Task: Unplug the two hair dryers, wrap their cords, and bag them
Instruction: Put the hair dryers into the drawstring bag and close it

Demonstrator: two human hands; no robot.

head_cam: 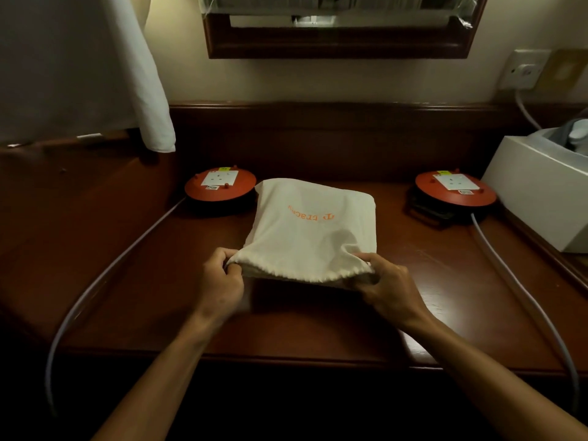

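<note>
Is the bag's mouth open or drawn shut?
Shut, or nearly: both hands, left and right, pinch the gathered, puckered mouth of the cloth bag. No opening shows.

This looks like a hotel room or a bedroom, at a built-in dressing or writing desk. The worktop (318,316) is dark polished wood with a raised back rail, set against a cream wall. A dark wood-framed mirror (340,43) hangs above it. A wall socket (521,71) with a plug in it sits at the right beside a brass-coloured plate (564,70). White cloth (79,65) hangs at the left, and the lighting is warm and dim.
</note>
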